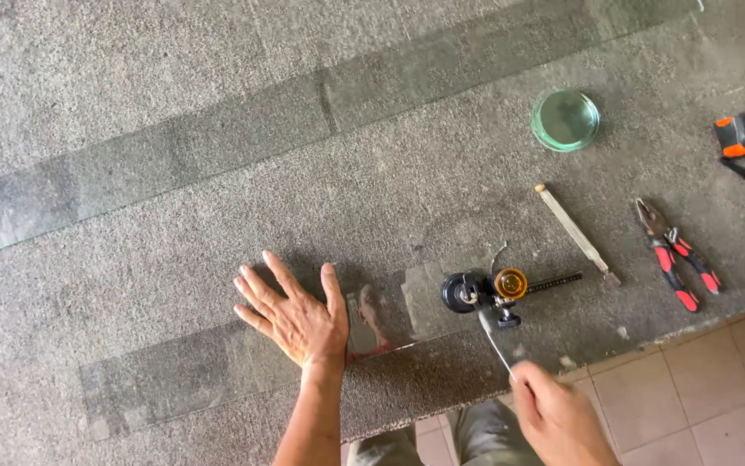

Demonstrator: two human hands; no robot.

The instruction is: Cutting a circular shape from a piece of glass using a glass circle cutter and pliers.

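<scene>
On the carpeted bench [174,78], a long glass strip [217,142] runs slantwise across the far side from the left edge toward the far right corner. A shorter glass strip [217,367] lies nearer the near edge, with the left hand [296,318] flat on it. At that strip's right end sits a circle cutter [489,292], its rod reaching right; the right hand [558,418], over the near edge, grips what seems to be its handle. Right of the cutter lies a straight cutter [575,233], then pliers [679,255]. Behind these sits a glass disc [565,120]; a tape measure [744,135] lies by the right edge.
</scene>
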